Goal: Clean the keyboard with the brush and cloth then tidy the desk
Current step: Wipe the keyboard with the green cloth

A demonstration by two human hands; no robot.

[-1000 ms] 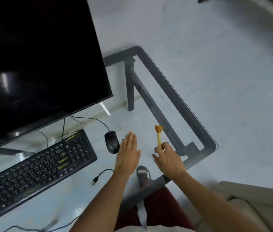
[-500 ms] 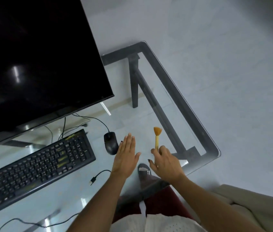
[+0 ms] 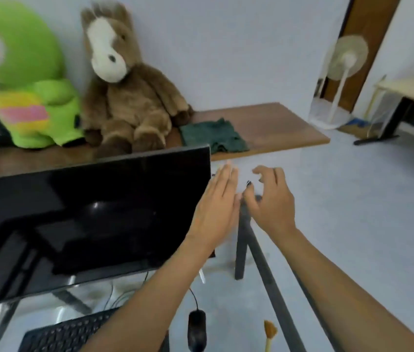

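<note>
1. The right hand [image 3: 272, 201] has let go of the brush [image 3: 270, 335], now lying at 6 o'clock; both hands, fingers apart, are holding nothing.
2. The left hand [image 3: 216, 207] is reaching with it toward the green cloth [image 3: 213, 134] at 12 o'clock, probably for wiping the keyboard [image 3: 66, 334].

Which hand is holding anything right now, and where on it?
Neither. The left hand and right hand are open and empty; the brush lies on the glass desk.

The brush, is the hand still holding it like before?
No. The right hand let go of the brush, which now lies on the glass desk. Both hands rose, reaching toward the green cloth. Keyboard and mouse stayed put.
</note>
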